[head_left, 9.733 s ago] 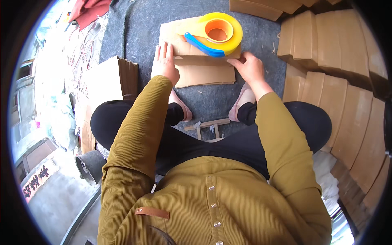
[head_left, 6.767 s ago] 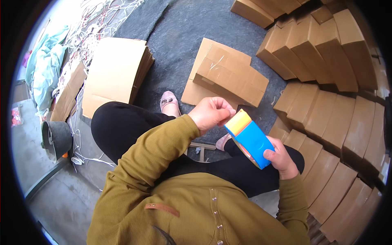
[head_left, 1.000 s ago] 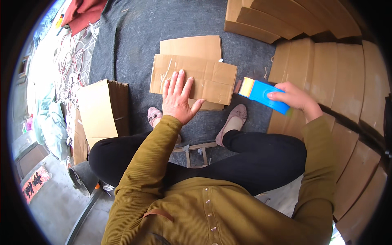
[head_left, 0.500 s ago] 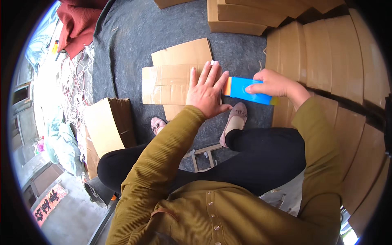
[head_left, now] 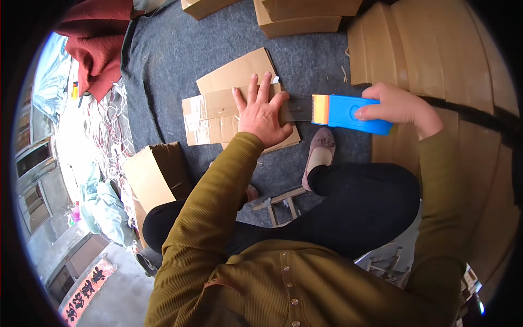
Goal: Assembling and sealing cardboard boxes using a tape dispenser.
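My left hand (head_left: 262, 116) presses flat, fingers spread, on a folded brown cardboard piece (head_left: 218, 124) with clear tape across its left end. Beneath it, another cardboard flap (head_left: 238, 68) sticks out on the far side. To the right, my right hand (head_left: 400, 109) grips a blue tape dispenser (head_left: 348, 111), thumb on its near face. The dispenser's toothed yellow-orange end points at the cardboard. A strip of clear tape (head_left: 299, 110) spans the gap between the cardboard's right edge and the dispenser.
Stacked cardboard boxes (head_left: 436, 54) line the right side, and more boxes (head_left: 305, 24) stand at the far edge. A cardboard box (head_left: 155, 177) sits left of my knee. Dark cloth (head_left: 163, 60) covers the floor, and a small wooden frame (head_left: 280, 206) lies between my legs.
My right hand has drawn the dispenser away to the right, and a length of tape now shows. My left hand has shifted slightly left, and the cardboard has tilted a little.
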Tool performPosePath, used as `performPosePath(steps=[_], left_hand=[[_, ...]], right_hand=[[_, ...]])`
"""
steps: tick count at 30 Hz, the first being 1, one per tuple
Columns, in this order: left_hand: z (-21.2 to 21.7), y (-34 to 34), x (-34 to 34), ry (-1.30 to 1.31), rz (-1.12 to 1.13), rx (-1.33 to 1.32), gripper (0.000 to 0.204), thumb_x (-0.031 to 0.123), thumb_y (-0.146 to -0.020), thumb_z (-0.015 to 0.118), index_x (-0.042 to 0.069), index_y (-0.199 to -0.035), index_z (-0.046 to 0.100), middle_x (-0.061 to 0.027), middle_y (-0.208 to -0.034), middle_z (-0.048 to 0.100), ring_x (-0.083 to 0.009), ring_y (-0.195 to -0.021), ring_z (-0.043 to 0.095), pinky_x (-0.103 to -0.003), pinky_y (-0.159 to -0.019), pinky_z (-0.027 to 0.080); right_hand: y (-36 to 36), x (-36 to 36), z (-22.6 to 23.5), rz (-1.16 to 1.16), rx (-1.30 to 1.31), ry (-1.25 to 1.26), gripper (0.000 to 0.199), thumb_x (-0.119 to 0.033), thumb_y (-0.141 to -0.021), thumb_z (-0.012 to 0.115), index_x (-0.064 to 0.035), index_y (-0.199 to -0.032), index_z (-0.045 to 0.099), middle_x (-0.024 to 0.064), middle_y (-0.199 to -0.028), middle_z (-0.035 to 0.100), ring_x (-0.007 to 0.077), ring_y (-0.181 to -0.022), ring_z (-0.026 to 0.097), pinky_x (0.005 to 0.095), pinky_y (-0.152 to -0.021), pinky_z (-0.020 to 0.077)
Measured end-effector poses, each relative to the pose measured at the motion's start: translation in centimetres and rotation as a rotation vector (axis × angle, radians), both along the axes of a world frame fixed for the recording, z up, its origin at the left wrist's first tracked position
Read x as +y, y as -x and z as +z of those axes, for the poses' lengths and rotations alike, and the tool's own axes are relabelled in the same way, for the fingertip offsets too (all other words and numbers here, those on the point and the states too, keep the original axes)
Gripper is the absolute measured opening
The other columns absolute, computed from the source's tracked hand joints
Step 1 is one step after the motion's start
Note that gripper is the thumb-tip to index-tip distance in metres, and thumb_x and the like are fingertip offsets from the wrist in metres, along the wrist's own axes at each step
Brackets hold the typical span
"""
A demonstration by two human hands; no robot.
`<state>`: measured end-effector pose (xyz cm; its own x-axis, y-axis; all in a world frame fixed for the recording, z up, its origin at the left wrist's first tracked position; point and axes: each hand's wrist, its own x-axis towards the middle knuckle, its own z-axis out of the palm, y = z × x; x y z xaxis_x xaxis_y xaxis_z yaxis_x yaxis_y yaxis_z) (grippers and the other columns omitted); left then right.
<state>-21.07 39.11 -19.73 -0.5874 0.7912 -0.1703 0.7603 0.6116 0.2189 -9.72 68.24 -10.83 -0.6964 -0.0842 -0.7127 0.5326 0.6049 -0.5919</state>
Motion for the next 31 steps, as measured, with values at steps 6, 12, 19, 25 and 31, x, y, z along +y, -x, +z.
performPosePath(steps=[6,12,19,25,31], left_hand=[[0.0,0.0,-0.1,0.031,-0.023,0.013,0.070,0.045,-0.070,0.071,0.027,-0.136,0.053,-0.0216,-0.164,0.017,-0.0458,-0.152,0.008,-0.077,-0.112,0.004],[-0.6,0.1,-0.3,-0.028,-0.110,0.006,0.082,0.060,-0.079,0.066,0.028,-0.150,0.042,-0.0234,-0.164,0.015,-0.0468,-0.152,0.007,-0.077,-0.111,0.002],[-1.5,-0.1,-1.1,-0.005,-0.064,0.049,0.054,0.037,-0.099,0.048,0.030,-0.152,0.041,-0.0168,-0.165,0.018,-0.0440,-0.152,0.011,-0.073,-0.114,0.001],[-2.4,0.1,-0.7,-0.061,-0.069,0.058,0.054,0.030,-0.100,0.049,0.023,-0.153,0.039,-0.0147,-0.165,0.021,-0.0411,-0.153,0.012,-0.068,-0.117,0.000],[-2.4,0.0,-0.8,-0.022,0.017,0.051,0.059,0.028,-0.100,0.053,0.017,-0.155,0.035,-0.0111,-0.165,0.023,-0.0363,-0.154,0.013,-0.065,-0.119,-0.002]], right_hand=[[-1.7,1.9,-1.7,-0.050,0.020,-0.006,0.049,-0.045,-0.076,0.072,0.0029,-0.081,0.070,0.0119,-0.071,0.063,0.0192,-0.068,0.059,0.0353,-0.062,0.0462],[1.9,-2.7,-9.5,0.134,0.101,-0.265,0.062,-0.056,-0.072,0.068,0.0047,-0.086,0.074,0.0247,-0.082,0.069,0.0363,-0.079,0.069,0.0435,-0.070,0.0528],[4.8,-9.8,-6.3,-0.018,0.077,-0.267,0.047,-0.039,-0.072,0.064,-0.0020,-0.099,0.076,0.0238,-0.099,0.072,0.0367,-0.097,0.070,0.0442,-0.084,0.0551],[1.7,-13.5,-14.4,-0.092,0.231,-0.479,0.026,-0.018,-0.083,0.061,-0.0068,-0.100,0.077,0.0177,-0.107,0.073,0.0315,-0.101,0.070,0.0407,-0.087,0.0522],[1.5,-12.5,-17.5,-0.877,0.141,-0.298,0.057,-0.048,-0.089,0.065,-0.0007,-0.121,0.064,0.0251,-0.117,0.068,0.0355,-0.109,0.067,0.0459,-0.094,0.0510]])
